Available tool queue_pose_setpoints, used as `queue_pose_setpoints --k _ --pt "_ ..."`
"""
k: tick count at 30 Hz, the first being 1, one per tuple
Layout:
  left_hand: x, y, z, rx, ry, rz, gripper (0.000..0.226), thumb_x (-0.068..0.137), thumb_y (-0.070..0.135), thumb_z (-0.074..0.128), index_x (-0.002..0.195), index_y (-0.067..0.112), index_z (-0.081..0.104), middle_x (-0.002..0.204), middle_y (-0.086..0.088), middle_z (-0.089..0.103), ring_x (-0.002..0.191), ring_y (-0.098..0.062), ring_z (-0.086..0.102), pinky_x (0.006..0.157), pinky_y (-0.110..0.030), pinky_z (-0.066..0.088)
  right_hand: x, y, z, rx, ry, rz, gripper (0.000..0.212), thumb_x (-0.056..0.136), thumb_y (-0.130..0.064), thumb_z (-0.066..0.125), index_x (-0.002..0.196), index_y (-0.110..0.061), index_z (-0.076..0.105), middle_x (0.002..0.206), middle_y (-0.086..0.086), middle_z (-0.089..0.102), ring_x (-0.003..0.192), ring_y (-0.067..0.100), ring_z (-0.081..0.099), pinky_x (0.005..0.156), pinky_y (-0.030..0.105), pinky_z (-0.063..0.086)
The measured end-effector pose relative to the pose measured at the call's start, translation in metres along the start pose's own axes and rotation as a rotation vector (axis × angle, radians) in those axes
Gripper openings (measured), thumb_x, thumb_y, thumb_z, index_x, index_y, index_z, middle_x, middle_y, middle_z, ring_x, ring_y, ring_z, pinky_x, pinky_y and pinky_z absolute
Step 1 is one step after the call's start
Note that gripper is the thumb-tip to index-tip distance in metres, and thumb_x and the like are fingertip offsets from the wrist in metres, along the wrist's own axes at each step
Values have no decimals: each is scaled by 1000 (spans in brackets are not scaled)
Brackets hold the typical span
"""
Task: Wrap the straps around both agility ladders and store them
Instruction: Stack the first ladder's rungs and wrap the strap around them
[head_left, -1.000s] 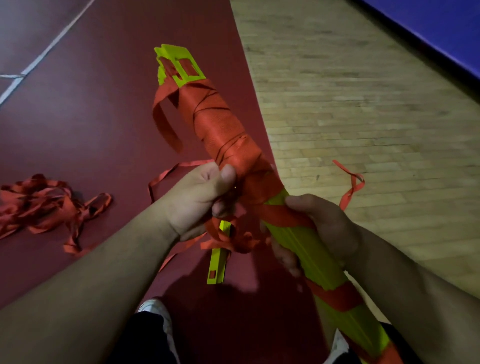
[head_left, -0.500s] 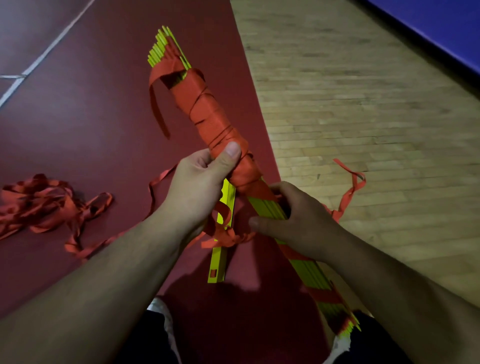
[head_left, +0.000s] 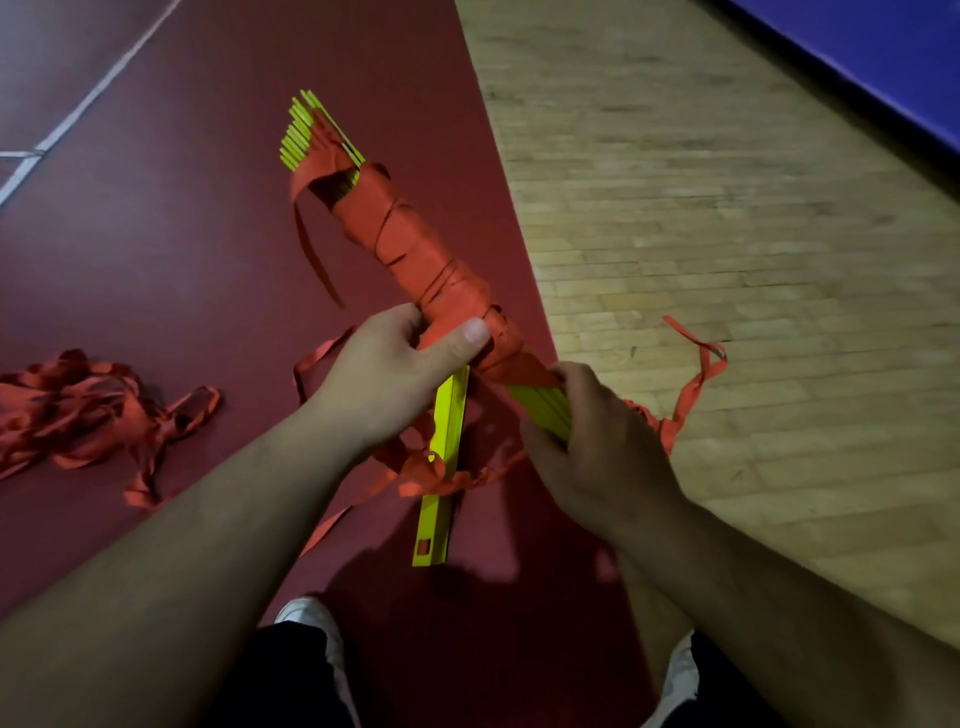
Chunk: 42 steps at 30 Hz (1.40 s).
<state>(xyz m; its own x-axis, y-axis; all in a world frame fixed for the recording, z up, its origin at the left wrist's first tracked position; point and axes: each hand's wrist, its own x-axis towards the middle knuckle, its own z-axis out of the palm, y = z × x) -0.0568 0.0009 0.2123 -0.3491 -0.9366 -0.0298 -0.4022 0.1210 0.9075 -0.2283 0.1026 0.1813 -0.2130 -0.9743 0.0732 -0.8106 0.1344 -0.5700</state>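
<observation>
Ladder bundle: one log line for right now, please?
ladder bundle: partly wrapped | left hand: grips its wrapped part | right hand: grips its bare part | strap pile: on floor

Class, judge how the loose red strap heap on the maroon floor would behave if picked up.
The strap heap probably flops and trails, since it lies in limp crumpled loops. Likely light: thin flat ribbon. It may snag, as loops cross.

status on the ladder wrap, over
Left hand grips strap-wrapped ladder bundle. Right hand grips its bare yellow rungs. One loose rung hangs tangled in strap between hands.
</observation>
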Motion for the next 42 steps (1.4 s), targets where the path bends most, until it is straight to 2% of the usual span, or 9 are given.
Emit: queue_pose_setpoints --k 4,10,16,21,25,28,32,36,42 --pt "0 -5 -4 149 -29 -11 55 74 68 53 69 13 52 49 9 45 42 -6 41 47 -33 37 7 7 -8 139 -168 88 34 86 -43 68 115 -32 56 87 -6 69 80 17 67 73 43 55" --pt "-3 -9 -4 -375 -183 -215 51 76 64 57 63 16 45 43 4 32 34 -5 24 36 -16 20 8 5 -6 371 -350 93 55 71 -59 66 118 -30 59 102 -8 73 94 11 69 88 46 55" --pt "-1 -11 -8 -464 -238 -114 65 79 71 62 52 14 45 40 1 35 32 -4 25 34 -14 19 10 6 -15 639 -412 65 51 75 -50 74 119 -26 63 109 -1 75 101 19 71 92 48 56" --pt "4 -19 -12 -587 -317 -46 57 49 74 83 65 23 61 50 5 41 40 -1 34 39 -12 26 7 2 -25 996 -540 137 24 85 -23 65 109 -27 70 88 6 74 70 18 71 61 28 55" --pt "1 -16 -13 -656 -339 -22 36 64 59 80 66 25 68 52 9 44 41 1 36 43 -13 23 7 1 -29 1142 -644 246 27 83 -33 66 105 -18 71 89 29 70 59 35 67 56 35 55" --pt "-7 3 -1 -631 -140 -63 29 82 42 61 68 16 63 44 6 44 34 -2 33 35 -13 26 12 0 -28 1085 -630 314 41 82 -47 73 103 -11 71 94 31 70 63 37 69 61 38 58" --pt "-5 9 7 -560 71 -152 40 93 37 63 64 14 48 44 -1 38 29 -10 28 38 -15 25 16 3 -19 635 -410 265 67 57 -83 71 108 -41 67 101 -2 76 88 17 73 88 47 59" --pt "-2 6 7 -574 118 -190 38 90 42 67 70 14 50 47 -2 36 31 -11 25 40 -15 23 9 -3 -10 237 -274 105 78 55 -68 84 119 -46 47 100 -17 67 92 3 65 83 36 55" --pt "3 9 -7 -356 -48 -50 64 74 52 65 95 -7 53 51 0 46 39 -11 31 43 -20 22 15 1 -18 139 -155 108 57 73 -38 83 121 -36 51 87 -17 59 77 2 58 61 18 42"
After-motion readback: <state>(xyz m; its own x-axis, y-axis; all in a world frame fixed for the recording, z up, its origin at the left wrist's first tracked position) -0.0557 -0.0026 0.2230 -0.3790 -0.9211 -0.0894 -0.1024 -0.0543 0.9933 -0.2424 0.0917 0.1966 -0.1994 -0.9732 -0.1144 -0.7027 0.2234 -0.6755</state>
